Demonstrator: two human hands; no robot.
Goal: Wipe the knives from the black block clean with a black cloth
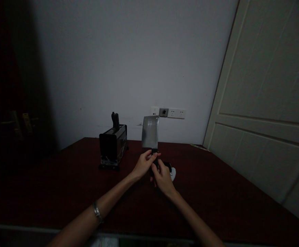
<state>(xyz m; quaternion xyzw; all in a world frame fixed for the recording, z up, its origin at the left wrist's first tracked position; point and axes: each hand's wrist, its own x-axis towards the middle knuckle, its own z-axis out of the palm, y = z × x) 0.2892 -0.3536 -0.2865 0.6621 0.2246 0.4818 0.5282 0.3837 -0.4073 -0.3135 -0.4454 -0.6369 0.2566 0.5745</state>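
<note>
A cleaver (150,132) with a wide grey blade and a black handle is held upright above the table, blade pointing up. My left hand (142,165) grips the top of the handle just under the blade, fingers closed. Lower on the same handle, my right hand (163,177) is closed around it. Partly hidden behind my right hand lie a black item and a white item (173,174) on the tabletop; I cannot make out their kind. To the left stands a knife block (112,145) with black handles (115,120) sticking up out of it.
The dark red table (69,185) reaches back to a pale wall with sockets (176,113). A flat, thin item (200,147) lies at the table's back right edge. A white panelled door (262,144) rises on the right; a dark door with a handle (27,123) is at left.
</note>
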